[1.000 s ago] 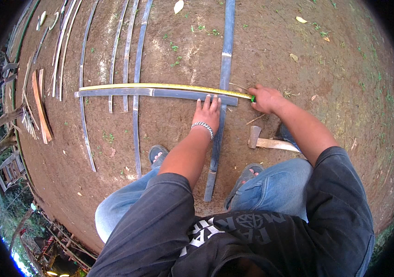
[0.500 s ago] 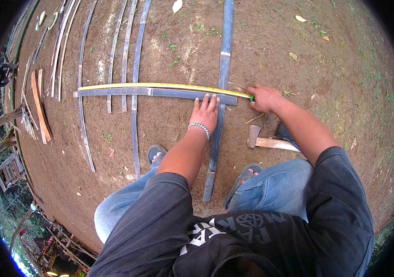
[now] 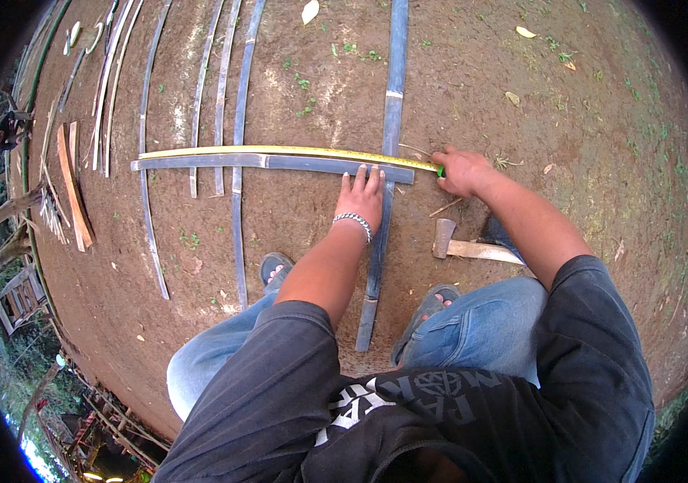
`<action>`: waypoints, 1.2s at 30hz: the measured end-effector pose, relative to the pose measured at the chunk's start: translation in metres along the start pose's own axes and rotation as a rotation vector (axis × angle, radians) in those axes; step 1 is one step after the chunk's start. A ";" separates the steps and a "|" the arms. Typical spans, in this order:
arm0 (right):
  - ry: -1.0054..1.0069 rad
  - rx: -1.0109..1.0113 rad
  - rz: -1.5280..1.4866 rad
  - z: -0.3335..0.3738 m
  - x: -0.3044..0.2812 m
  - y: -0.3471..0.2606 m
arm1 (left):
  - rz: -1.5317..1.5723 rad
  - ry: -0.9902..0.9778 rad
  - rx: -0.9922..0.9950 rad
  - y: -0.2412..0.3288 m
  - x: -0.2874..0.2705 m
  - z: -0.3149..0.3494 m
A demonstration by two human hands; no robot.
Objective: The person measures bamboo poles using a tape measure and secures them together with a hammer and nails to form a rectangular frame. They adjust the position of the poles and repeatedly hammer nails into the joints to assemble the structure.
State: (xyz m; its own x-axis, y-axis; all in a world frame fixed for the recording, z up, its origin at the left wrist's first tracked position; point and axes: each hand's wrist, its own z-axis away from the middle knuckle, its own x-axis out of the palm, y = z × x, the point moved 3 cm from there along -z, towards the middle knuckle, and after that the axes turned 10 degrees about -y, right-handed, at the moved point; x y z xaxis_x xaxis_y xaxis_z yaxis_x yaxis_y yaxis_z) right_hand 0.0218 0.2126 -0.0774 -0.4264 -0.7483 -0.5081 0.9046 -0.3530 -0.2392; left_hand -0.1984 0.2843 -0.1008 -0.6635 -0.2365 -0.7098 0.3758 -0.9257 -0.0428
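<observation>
A dark split-bamboo slat (image 3: 199,162) lies crosswise over several longer slats on the ground. Along its far edge runs the yellow blade of a tape measure (image 3: 295,150), pulled out from near the slat's left end to past its right end. My right hand (image 3: 464,172) is closed around the tape's case, of which only a bit of green shows. With fingers stretched and slightly spread, my left hand (image 3: 361,200) rests on the slat near its right end. Beneath that end passes a wider long slat (image 3: 394,80), pointing away from me.
A short tool with a metal head and wooden handle (image 3: 477,250) lies by my right knee. Reddish wood strips (image 3: 74,189) and thin pale strips (image 3: 107,88) lie at the left. Several long bamboo slats (image 3: 239,209) stretch across the bare soil. My sandalled feet flank the wide slat.
My left hand has shifted very slightly to the right on the slat. The tape and my right hand look unchanged.
</observation>
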 end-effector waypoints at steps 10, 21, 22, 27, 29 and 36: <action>0.096 -0.168 -0.306 -0.003 -0.018 0.003 | 0.058 -0.051 0.009 -0.002 -0.005 -0.002; 0.669 0.144 -0.587 0.082 -0.012 0.146 | 0.043 -0.105 -0.030 -0.004 -0.011 -0.006; 0.675 0.190 -0.612 0.092 -0.006 0.154 | 0.057 -0.120 -0.031 0.001 -0.009 -0.004; 0.683 0.360 -0.698 0.134 0.033 0.204 | -0.008 -0.210 -0.016 0.001 -0.022 -0.008; 0.675 0.482 -0.634 0.152 0.058 0.229 | -0.043 -0.271 0.001 -0.003 -0.030 -0.005; 0.446 0.872 -0.473 0.198 0.174 0.304 | -0.077 -0.068 0.061 -0.007 -0.017 0.000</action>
State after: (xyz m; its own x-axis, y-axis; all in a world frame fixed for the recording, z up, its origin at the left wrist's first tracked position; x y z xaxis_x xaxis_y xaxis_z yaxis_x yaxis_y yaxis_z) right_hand 0.2227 -0.1365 -0.0745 -0.5337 -0.2224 -0.8159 0.2622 -0.9608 0.0904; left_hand -0.1900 0.2943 -0.0886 -0.7318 -0.1819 -0.6568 0.2839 -0.9575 -0.0512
